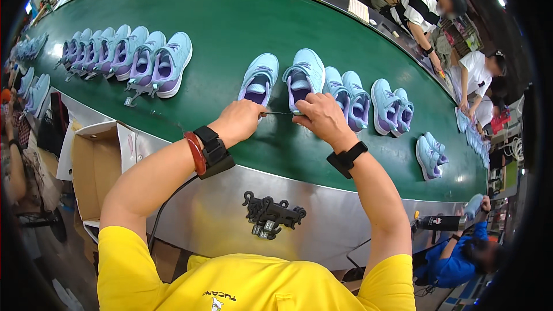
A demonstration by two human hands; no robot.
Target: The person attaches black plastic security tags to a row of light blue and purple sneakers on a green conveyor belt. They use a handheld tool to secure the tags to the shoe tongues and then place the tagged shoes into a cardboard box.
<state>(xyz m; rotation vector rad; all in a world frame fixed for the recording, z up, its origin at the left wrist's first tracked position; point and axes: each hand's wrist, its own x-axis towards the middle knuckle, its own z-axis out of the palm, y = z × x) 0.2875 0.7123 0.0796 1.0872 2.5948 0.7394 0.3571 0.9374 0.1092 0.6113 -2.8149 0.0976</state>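
Two light blue sneakers with purple linings, a left one (260,75) and a right one (307,68), stand apart on the green belt with their heels toward me. Between their heels runs a thin dark shoe hanger (279,113), seen nearly edge-on. My left hand (242,120) is closed, pinching the hanger's left end by the left sneaker's heel. At the other end, my right hand (326,117) is closed with thumb and fingers at the right sneaker's heel. The fingers partly hide both heels and the hanger's ends.
Paired sneakers (173,63) with hangers line the belt (230,17) at left; more pairs (387,103) stand at right. Black hangers (271,213) lie piled on the metal ledge (219,213). An open carton (98,167) is at left. Co-workers (423,14) work across and to the right.
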